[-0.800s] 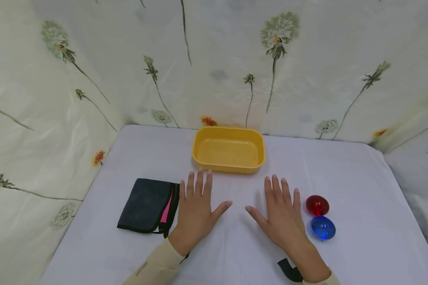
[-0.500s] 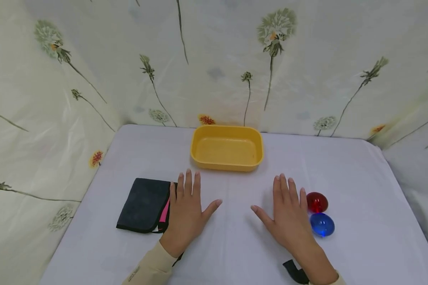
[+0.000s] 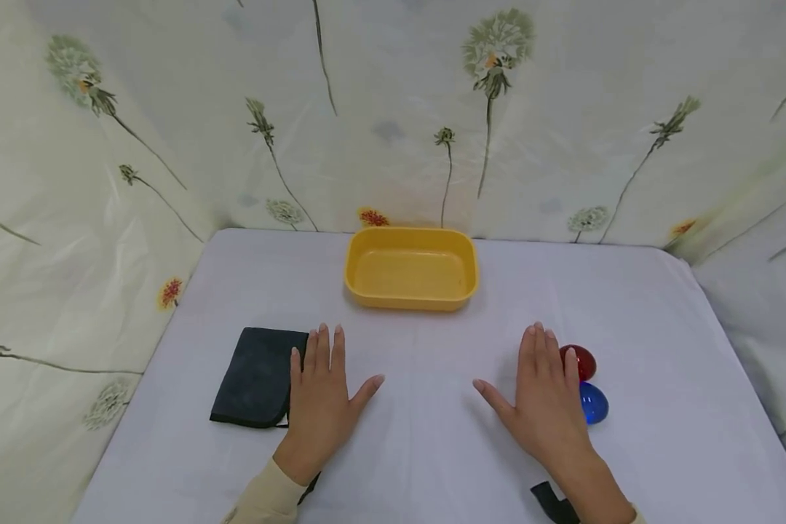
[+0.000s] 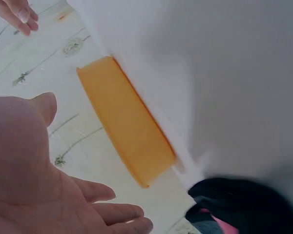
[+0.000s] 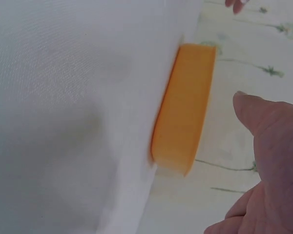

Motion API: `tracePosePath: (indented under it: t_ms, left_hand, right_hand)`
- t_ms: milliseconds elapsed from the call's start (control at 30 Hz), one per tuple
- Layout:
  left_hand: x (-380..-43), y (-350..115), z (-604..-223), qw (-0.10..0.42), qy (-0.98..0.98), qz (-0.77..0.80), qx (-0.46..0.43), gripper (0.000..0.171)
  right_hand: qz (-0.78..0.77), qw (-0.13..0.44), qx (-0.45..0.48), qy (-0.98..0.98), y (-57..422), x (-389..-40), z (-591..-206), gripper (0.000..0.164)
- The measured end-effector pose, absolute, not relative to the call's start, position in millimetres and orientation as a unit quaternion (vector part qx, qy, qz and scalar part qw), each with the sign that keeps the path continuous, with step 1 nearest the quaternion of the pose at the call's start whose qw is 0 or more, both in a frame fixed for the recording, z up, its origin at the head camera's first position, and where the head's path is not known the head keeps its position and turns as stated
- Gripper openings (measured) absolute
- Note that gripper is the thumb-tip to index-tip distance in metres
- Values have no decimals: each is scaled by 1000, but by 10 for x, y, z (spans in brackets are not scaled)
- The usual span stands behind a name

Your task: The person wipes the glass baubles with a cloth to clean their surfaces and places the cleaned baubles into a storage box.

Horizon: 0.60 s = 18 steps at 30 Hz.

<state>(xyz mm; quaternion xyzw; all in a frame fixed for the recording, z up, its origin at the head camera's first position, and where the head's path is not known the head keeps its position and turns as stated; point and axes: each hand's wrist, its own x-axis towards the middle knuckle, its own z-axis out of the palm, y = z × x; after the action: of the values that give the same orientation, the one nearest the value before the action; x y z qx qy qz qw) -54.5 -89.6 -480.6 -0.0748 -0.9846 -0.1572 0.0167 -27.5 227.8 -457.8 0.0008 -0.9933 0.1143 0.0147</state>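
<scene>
My left hand [image 3: 321, 407] hovers palm down with fingers straight and thumb spread, overlapping the right side of a folded dark cloth item [image 3: 255, 378] with black edging. In the left wrist view that dark folded item [image 4: 244, 204] shows a pink part inside. My right hand [image 3: 550, 404] is held the same way, fingers straight, holding nothing. It partly covers a clear red egg-shaped piece [image 3: 586, 362] and a glossy blue egg-shaped piece [image 3: 596, 404], which lie just to its right. A yellow rectangular tray [image 3: 411, 302] sits beyond both hands, with nothing in it.
A white cloth [image 3: 426, 378] covers the table. Behind and at the sides hangs a curtain [image 3: 380, 109] with a dandelion print. A black strap [image 3: 553, 502] shows by the right wrist.
The hands have moved apart: the left one leftward, farther over the dark folded item, the right one rightward, now overlapping the red and blue pieces. The view has shifted slightly.
</scene>
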Motion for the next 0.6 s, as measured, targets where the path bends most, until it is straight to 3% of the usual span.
tracePosePath:
  t_ms: [400, 600]
  left_hand:
    - [-481, -1268, -4971, 2, -983, -183, -16, 108]
    - [-452, -1394, -5020, -13, -983, -180, 15, 111]
  right_hand:
    - [134, 86, -33, -987, 2532, -74, -4665, 120]
    - [142, 94, -74, -983, 2663, 55, -4703, 117]
